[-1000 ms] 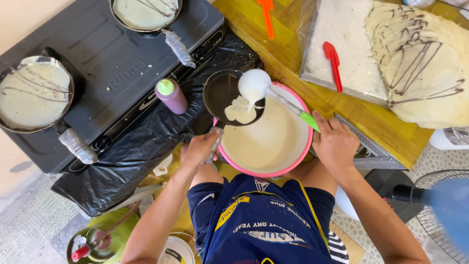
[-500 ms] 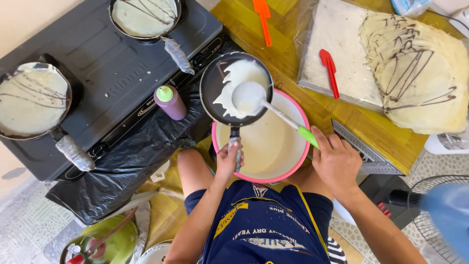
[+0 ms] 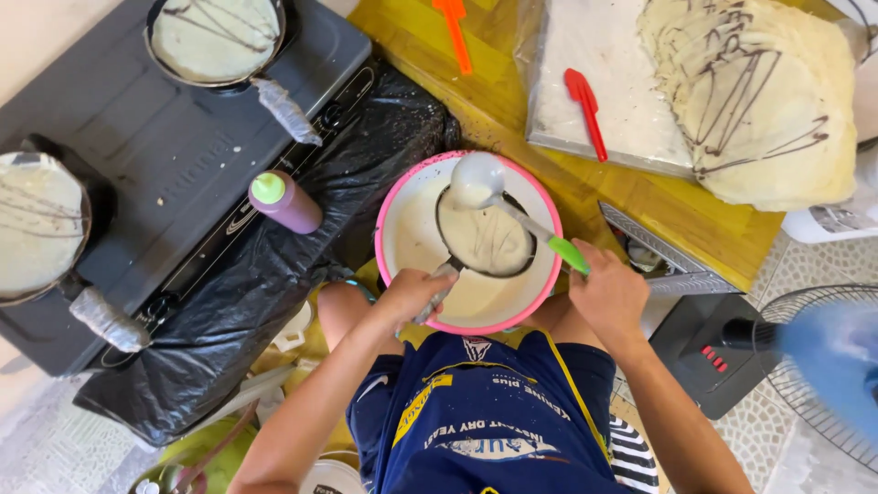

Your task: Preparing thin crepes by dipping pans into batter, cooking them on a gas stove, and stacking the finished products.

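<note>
The left hand (image 3: 413,295) has its grip closed on the handle of a small dark frying pan (image 3: 485,240) coated with pale batter, held inside the rim of the round pink-rimmed batter bowl (image 3: 400,212). The right hand (image 3: 611,295) grips the green handle of a white ladle (image 3: 479,179), whose cup hangs over the pan's far edge. To the left, two more batter-filled pans (image 3: 216,38) sit on the grey stove (image 3: 137,155), a purple squeeze bottle (image 3: 285,202) near its right edge. Two red spatulas (image 3: 585,108) lie on the yellow bench (image 3: 512,119), far right.
</note>
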